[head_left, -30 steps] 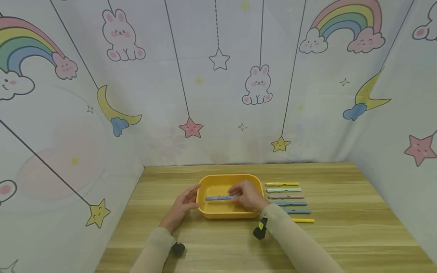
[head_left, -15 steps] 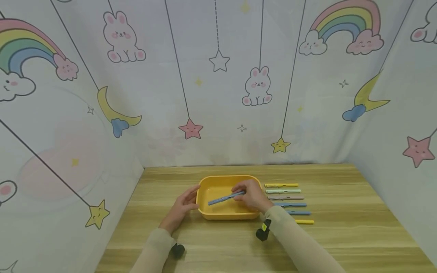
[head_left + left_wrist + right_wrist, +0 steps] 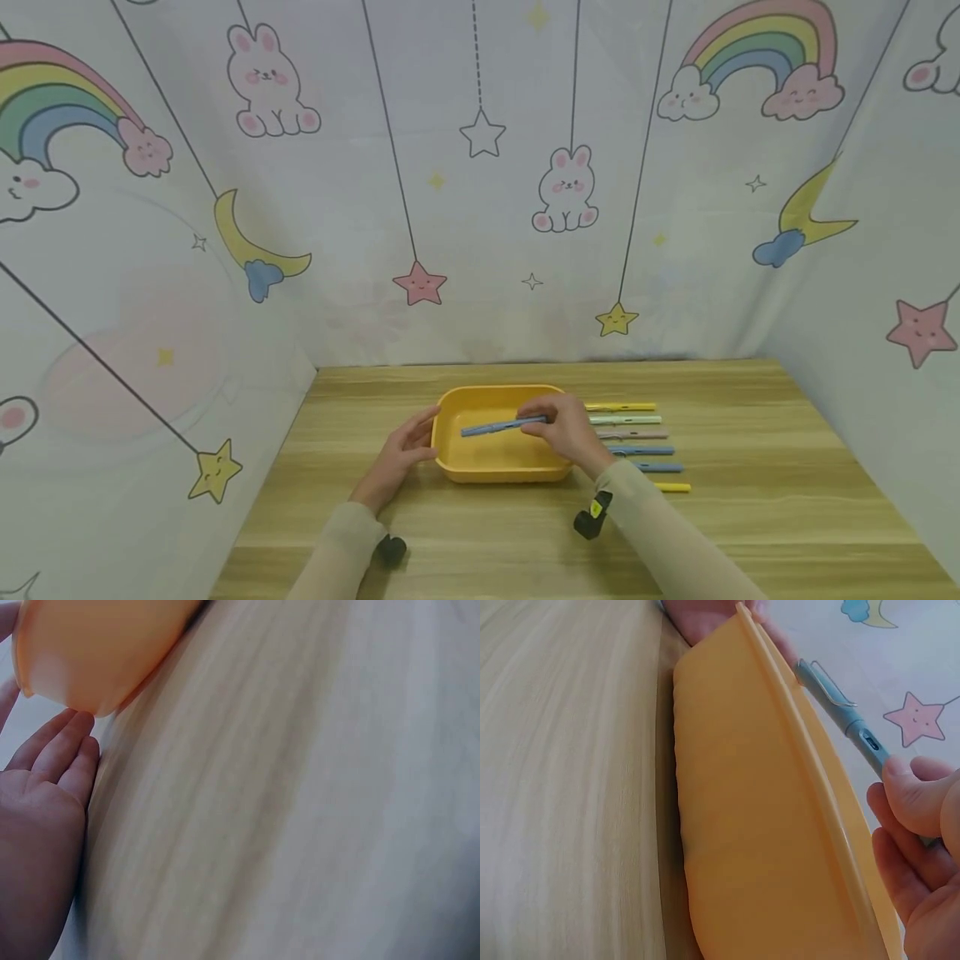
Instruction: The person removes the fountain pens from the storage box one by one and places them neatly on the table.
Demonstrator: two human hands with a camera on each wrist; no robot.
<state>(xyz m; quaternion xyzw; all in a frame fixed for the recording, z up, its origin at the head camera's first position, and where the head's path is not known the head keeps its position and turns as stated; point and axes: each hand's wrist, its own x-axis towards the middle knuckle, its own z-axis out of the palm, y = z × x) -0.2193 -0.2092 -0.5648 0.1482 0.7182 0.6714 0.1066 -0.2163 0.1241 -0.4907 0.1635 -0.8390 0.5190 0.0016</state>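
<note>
My right hand (image 3: 558, 423) pinches a blue capped pen (image 3: 491, 428) by its barrel end between thumb and fingers. The pen lies nearly level over the yellow plastic basket (image 3: 502, 476), its clip end pointing left. In the right wrist view, the clip, the small window in the barrel and the gripping thumb show beside the basket's rim. With fingers mostly straight, my left hand (image 3: 401, 457) touches the basket's left side. Its fingertips (image 3: 86, 724) meet the outer wall in the left wrist view.
Right of the basket lies a column of pens: yellow (image 3: 626, 407), pale green (image 3: 633, 420), pinkish (image 3: 641, 434), blue (image 3: 652, 451), another blue (image 3: 663, 467) and yellow (image 3: 673, 487). My right hand and sleeve partly cover them. A printed cloth wall (image 3: 480, 333) borders the wooden table (image 3: 480, 542).
The blue pen has risen from low in the basket and moved slightly right with my right hand, tilting and then levelling somewhat. My left hand stays at the basket's side.
</note>
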